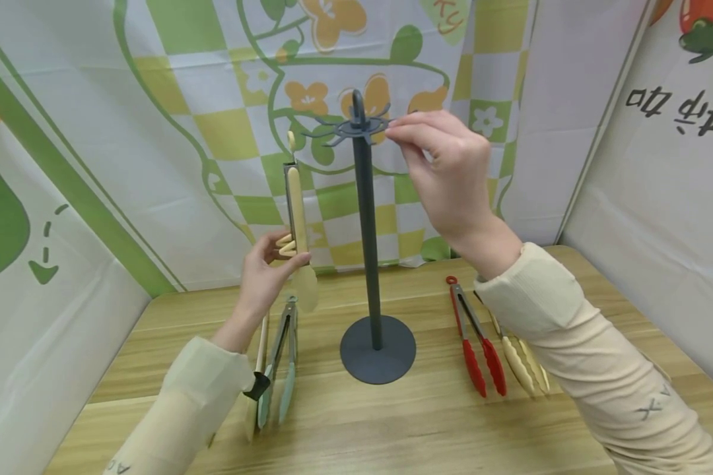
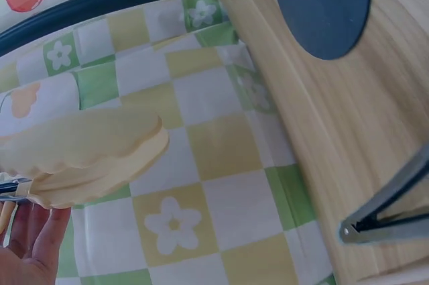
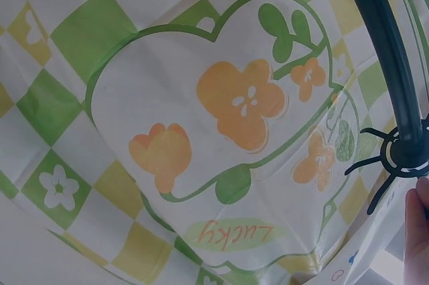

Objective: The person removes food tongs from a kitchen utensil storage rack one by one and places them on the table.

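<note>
In the head view, my left hand [image 1: 261, 270] grips a pair of cream kitchen tongs [image 1: 297, 204] upright, with the pull ring at the top and the heads down. Their ring is just left of a hook on the dark grey utensil stand [image 1: 365, 231]; whether they touch is unclear. My right hand [image 1: 445, 165] pinches a hook on the right side of the stand's top. The tongs' scalloped heads [image 2: 87, 151] and the fingers of my left hand [image 2: 37, 245] show in the left wrist view. Part of my right hand [image 3: 417, 231] meets the hook ring [image 3: 395, 154] in the right wrist view.
Red tongs [image 1: 475, 343] and cream tongs [image 1: 523, 363] lie right of the stand's round base [image 1: 356, 359]. Mint green tongs [image 1: 282, 363] lie on the left beside a pale-handled utensil [image 1: 263, 343]. A patterned cloth [image 1: 214, 138] hangs behind the wooden table [image 1: 416, 422].
</note>
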{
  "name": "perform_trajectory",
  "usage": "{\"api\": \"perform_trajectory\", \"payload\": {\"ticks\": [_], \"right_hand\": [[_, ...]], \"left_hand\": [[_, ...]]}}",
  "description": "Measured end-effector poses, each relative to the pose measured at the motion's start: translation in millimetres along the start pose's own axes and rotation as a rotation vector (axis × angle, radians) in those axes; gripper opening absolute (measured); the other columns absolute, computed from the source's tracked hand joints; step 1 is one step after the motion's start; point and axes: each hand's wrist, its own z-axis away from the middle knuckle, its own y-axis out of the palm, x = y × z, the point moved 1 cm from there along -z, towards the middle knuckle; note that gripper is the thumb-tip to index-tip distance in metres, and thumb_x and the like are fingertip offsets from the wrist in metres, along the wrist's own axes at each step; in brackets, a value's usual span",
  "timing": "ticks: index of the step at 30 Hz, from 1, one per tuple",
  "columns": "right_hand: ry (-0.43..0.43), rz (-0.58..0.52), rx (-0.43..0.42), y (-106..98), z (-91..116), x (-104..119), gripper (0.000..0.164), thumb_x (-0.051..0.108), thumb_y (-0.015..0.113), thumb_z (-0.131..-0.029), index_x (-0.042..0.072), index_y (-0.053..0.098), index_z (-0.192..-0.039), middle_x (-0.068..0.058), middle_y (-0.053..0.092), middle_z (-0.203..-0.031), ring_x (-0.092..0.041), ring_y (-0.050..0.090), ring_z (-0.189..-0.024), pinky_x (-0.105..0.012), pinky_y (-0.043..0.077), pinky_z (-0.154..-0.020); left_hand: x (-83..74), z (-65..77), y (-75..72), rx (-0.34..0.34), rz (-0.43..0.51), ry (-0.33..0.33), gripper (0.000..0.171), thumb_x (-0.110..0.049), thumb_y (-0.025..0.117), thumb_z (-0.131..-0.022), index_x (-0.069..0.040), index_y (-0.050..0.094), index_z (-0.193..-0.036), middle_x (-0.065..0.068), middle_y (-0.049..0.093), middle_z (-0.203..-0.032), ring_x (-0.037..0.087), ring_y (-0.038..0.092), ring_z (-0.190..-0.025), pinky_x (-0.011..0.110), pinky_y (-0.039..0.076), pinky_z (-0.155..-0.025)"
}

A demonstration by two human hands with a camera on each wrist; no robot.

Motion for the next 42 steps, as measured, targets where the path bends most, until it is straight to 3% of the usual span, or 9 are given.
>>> {"api": "perform_trajectory", "payload": {"ticks": [12, 25, 42], "right_hand": [[0.000, 0.002, 0.005, 0.1, 0.6, 0.2, 0.011, -0.004, 0.061, -0.083, -0.004, 0.071, -0.078, -0.012, 0.069, -0.079, -0.023, 0.065, -0.077, -0.026, 0.053, -0.072], [0.008, 0.000, 0.008, -0.4, 0.8, 1.0, 0.011, -0.004, 0.061, -0.083, -0.004, 0.071, -0.078, -0.012, 0.069, -0.080, -0.022, 0.065, -0.077, -0.025, 0.053, -0.073], [0.000, 0.011, 0.013, -0.4, 1.1, 0.9, 0.011, -0.004, 0.061, -0.083, -0.004, 0.071, -0.078, -0.012, 0.069, -0.080, -0.022, 0.065, -0.077, -0.026, 0.053, -0.072]], "left_hand": [[8.9, 11.8, -20.6, -0.030, -0.118, -0.041, 0.051, -0.020, 0.071, -0.080, -0.002, 0.049, -0.123, 0.009, 0.052, -0.109, 0.005, 0.052, -0.085, 0.016, 0.046, -0.064], [19.9, 25.8, -43.7, -0.072, -0.245, -0.064, 0.050, -0.025, 0.071, -0.080, -0.001, 0.051, -0.119, 0.012, 0.055, -0.104, 0.000, 0.052, -0.080, 0.014, 0.047, -0.063], [38.4, 40.7, -72.8, -0.052, -0.399, -0.132, 0.054, -0.032, 0.067, -0.082, 0.002, 0.049, -0.119, 0.021, 0.057, -0.104, 0.032, 0.059, -0.092, 0.015, 0.048, -0.061]]}}
